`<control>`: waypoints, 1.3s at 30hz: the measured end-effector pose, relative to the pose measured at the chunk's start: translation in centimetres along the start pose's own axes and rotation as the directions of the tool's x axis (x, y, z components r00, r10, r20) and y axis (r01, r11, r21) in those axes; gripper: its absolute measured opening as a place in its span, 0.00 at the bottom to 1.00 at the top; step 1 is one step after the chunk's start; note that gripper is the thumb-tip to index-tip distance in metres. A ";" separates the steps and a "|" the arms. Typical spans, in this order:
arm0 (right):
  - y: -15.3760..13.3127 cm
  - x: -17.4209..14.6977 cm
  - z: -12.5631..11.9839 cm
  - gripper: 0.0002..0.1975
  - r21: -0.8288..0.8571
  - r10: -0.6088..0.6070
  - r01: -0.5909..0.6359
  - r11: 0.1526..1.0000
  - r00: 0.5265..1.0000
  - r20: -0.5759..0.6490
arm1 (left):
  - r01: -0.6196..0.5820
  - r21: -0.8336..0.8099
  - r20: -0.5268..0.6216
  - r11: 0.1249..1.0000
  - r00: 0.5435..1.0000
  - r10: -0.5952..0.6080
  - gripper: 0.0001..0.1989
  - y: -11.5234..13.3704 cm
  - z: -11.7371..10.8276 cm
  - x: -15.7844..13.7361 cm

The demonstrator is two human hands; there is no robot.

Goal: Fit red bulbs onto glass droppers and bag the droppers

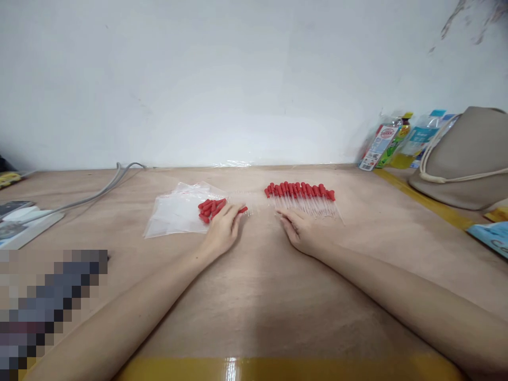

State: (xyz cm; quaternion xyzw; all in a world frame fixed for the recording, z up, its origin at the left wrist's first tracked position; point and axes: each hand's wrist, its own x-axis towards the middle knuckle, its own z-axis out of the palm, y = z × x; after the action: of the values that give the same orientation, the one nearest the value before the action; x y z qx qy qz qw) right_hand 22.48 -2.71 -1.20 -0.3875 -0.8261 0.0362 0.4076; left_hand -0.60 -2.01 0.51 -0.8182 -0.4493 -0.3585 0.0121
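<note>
My left hand (pixel 223 228) is closed at the right edge of a small heap of red rubber bulbs (pixel 206 209), with one red bulb (pixel 243 210) showing at its fingertips. Thin clear glass tubes (pixel 250 199) lie just beyond those fingers, hard to make out against the wood. My right hand (pixel 297 228) rests on the table with thumb and fingers drawn together; whatever they hold is too faint to name. Beyond it, a row of glass droppers (pixel 299 197) lies side by side, red bulbs pointing to the wall.
Clear plastic bags (pixel 170 214) lie under and left of the loose bulbs. Grey cables (pixel 99 191) run along the left to a white object (pixel 35 225). At the right back stand a carton (pixel 379 148), drink bottles (pixel 420 138) and a grey-brown bag (pixel 468 153). Yellow tape (pixel 278 369) edges the table.
</note>
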 end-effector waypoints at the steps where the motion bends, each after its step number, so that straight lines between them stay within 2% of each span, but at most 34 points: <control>1: -0.1 -0.2 -0.4 0.13 0.006 -0.012 0.012 1.000 1.000 0.001 | -0.007 -0.031 0.031 0.999 0.999 0.008 0.12 0.5 0.3 -0.2; 4: -0.4 -0.3 -0.9 0.10 0.002 -0.007 0.007 1.000 1.000 -0.006 | 0.000 -0.105 0.088 0.995 0.996 0.009 0.10 1.4 0.6 -0.6; 10: -0.5 0.1 -0.1 0.11 -0.063 -0.045 0.047 0.997 0.998 0.038 | 0.015 -0.161 0.129 0.987 0.992 0.006 0.09 1.7 0.5 -0.6; 17: -0.1 -0.1 0.2 0.11 -0.082 -0.083 0.093 0.992 0.990 0.118 | 0.018 -0.187 0.127 0.982 0.992 0.006 0.09 1.6 0.9 -0.6; 21: 0.0 0.0 0.0 0.11 -0.039 -0.114 0.122 0.992 0.980 0.165 | 0.030 -0.232 0.135 0.972 0.991 0.001 0.08 1.4 0.8 -0.6; 26: 0.2 0.1 -0.3 0.10 0.007 -0.142 0.143 0.990 0.972 0.187 | 0.003 -0.295 0.163 0.955 0.986 0.047 0.08 1.3 0.4 -0.7; 29: 0.0 0.2 -0.7 0.10 -0.030 -0.155 0.165 0.986 0.963 0.218 | -0.021 -0.304 0.202 0.952 0.976 0.086 0.08 1.4 0.3 -0.9; 34: -0.5 0.3 -1.1 0.11 -0.141 -0.163 0.202 0.969 0.956 0.244 | -0.121 -0.236 0.210 0.964 0.962 0.172 0.08 1.3 0.5 -1.2; 39: -0.8 0.2 -0.6 0.12 -0.164 -0.183 0.221 0.961 0.958 0.219 | -0.161 -0.196 0.207 0.967 0.957 0.202 0.08 1.3 0.6 -1.3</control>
State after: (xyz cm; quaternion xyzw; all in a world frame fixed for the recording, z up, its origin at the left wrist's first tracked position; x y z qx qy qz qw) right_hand 22.33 -3.26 -0.38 -0.3317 -0.8982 -0.0440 0.2850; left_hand 0.29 -3.50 -0.31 -0.8892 -0.3368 -0.2993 -0.0787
